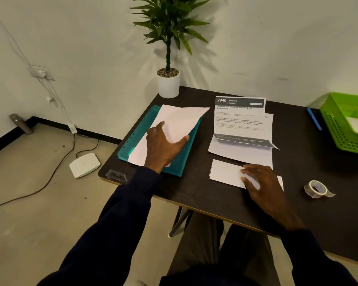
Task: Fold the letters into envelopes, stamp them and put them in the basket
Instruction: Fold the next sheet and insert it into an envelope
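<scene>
A blank white sheet [180, 122] lies on a teal folder [180, 159] at the table's left. My left hand [163, 145] rests flat on that sheet with fingers spread. A printed letter [242, 124], creased and partly folded, lies in the middle. In front of it sits a white envelope [225, 172]; my right hand [260, 184] presses on its right half with straight fingers. A green basket [339, 124] at the far right holds something white.
A roll of clear tape [316, 188] sits right of the envelope. A blue pen [314, 120] lies beside the basket. A potted plant [168, 83] stands at the table's back corner. Cables and a white box [84, 165] are on the floor to the left.
</scene>
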